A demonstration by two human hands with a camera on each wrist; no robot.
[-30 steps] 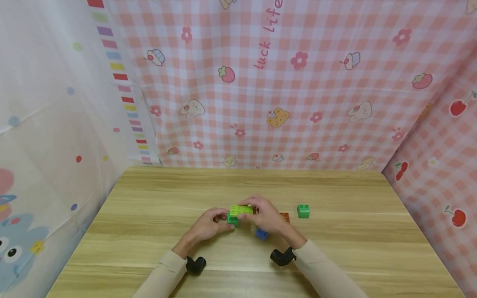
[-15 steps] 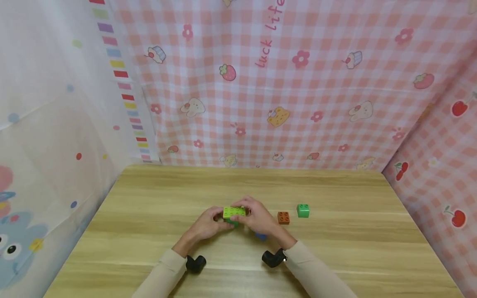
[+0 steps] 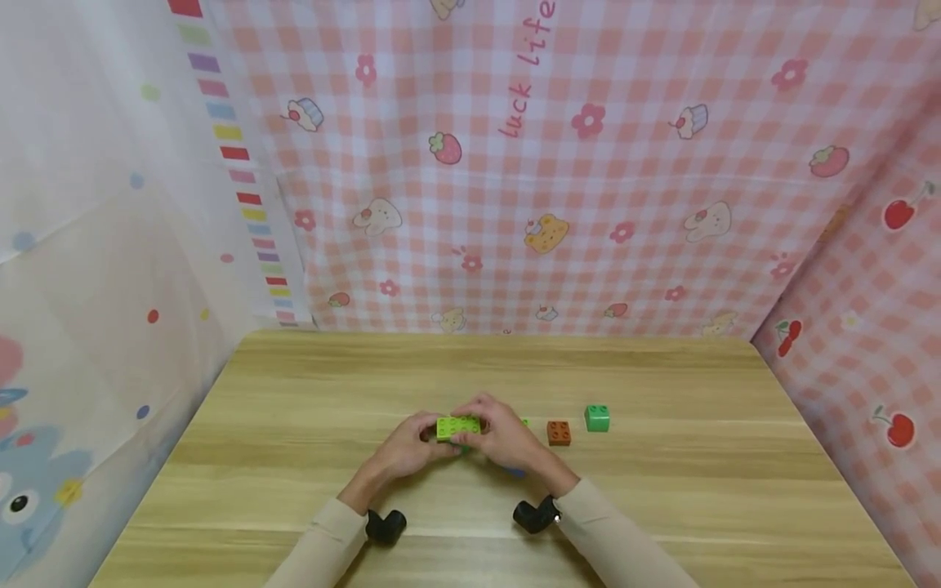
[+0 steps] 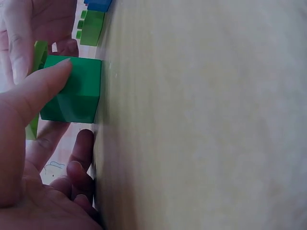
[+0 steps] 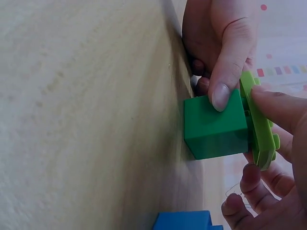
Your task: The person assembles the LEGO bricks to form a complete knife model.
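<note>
- Head view: on the table I have both hands close together, the right hand gripping a lime plate, studs up, between thumb and fingers. The left hand meets it from the other side. Past the right hand I see a brown block and, just beside that, a loose green block. A blue brick shows only partly by the right wrist. Behind the table hangs a pink checked cloth.

- Left wrist view: I get the left hand closed on a cubic green block, thumb flat along its near face. The lime plate lies against its studded side, and a second lime brick sits near, next to the blue brick.

- Right wrist view: my right thumb presses the lime plate, which rests on the cubic green block's studs. A narrow dark strip shows between them; I cannot tell whether they are fully joined. The left thumb also shows on the block.
</note>
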